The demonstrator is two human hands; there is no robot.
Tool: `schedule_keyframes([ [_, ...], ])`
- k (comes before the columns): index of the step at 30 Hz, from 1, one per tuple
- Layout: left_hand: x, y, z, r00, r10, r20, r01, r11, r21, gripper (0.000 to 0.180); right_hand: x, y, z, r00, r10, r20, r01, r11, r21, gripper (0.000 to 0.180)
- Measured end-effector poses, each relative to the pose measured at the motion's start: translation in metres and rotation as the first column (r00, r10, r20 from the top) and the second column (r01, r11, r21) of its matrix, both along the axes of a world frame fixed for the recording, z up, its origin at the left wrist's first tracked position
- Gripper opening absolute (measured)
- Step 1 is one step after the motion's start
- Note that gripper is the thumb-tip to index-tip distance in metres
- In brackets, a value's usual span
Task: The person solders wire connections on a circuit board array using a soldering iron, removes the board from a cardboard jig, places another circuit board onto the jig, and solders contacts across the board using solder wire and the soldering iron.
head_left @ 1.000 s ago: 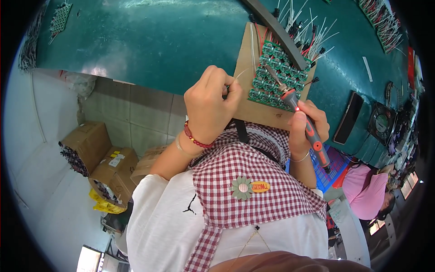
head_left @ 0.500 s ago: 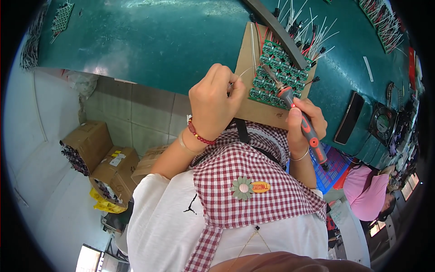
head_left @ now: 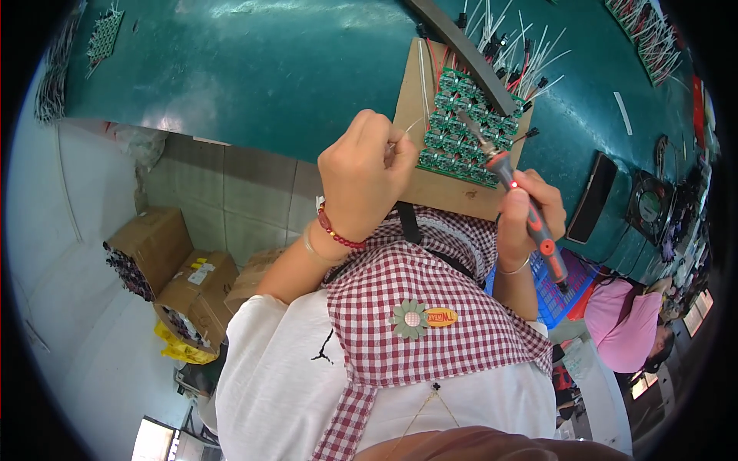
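Note:
Thin solder wire (head_left: 413, 125) is pinched between the thumb and fingers of my left hand (head_left: 361, 175), its free end pointing at the circuit boards. My right hand (head_left: 532, 213) grips a grey and red soldering iron (head_left: 503, 166), whose tip hangs over the upper middle of the boards; whether it touches cannot be made out. The green circuit boards (head_left: 461, 146) form a panel of several small units on a brown board (head_left: 453, 195). A dark bar (head_left: 470, 58) lies across the panel's far right part. White and red wires (head_left: 538, 65) fan out behind it.
On the green table (head_left: 254, 69) a phone (head_left: 592, 198) and a small fan (head_left: 647, 201) sit at the right. More wired boards (head_left: 647, 38) lie far right, another panel (head_left: 104, 37) far left. Cardboard boxes (head_left: 196, 284) stand on the floor. A person in pink (head_left: 619, 326) is at right.
My right hand and the iron have shifted a little right, and the tip has drawn away from the solder wire's end. My left hand stays nearly in place.

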State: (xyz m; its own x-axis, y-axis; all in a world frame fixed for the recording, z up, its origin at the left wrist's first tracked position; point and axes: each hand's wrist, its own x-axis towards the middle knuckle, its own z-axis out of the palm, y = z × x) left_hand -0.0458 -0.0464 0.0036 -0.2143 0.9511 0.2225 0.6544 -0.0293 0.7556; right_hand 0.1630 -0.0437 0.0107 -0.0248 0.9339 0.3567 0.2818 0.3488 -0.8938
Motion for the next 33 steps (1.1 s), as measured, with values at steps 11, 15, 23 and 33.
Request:
schedule_keyframes([
  [11, -0.001, 0.001, -0.003, 0.999, 0.011, 0.030, -0.011, 1.000, -0.020, 0.017, -0.012, 0.004, -0.001, 0.988, 0.069, 0.136, -0.073, 0.997, 0.021, 0.016],
  [15, -0.001, 0.000, -0.001, 1.000, 0.022, 0.015, -0.022, 1.000, -0.008, 0.018, -0.008, 0.005, 0.000, 0.986, 0.123, 0.110, -0.140, 0.978, 0.156, 0.017],
  [23, -0.001, 0.001, 0.000, 1.000, 0.004, -0.005, -0.004, 1.000, 0.008, 0.019, 0.004, 0.002, 0.004, 0.996, 0.089, 0.019, -0.091, 0.988, 0.122, 0.017],
  [33, -0.001, 0.002, 0.000, 1.000, 0.017, 0.014, -0.017, 1.000, -0.009, 0.018, -0.008, 0.007, -0.002, 0.984, 0.117, 0.137, -0.129, 0.988, 0.080, 0.019],
])
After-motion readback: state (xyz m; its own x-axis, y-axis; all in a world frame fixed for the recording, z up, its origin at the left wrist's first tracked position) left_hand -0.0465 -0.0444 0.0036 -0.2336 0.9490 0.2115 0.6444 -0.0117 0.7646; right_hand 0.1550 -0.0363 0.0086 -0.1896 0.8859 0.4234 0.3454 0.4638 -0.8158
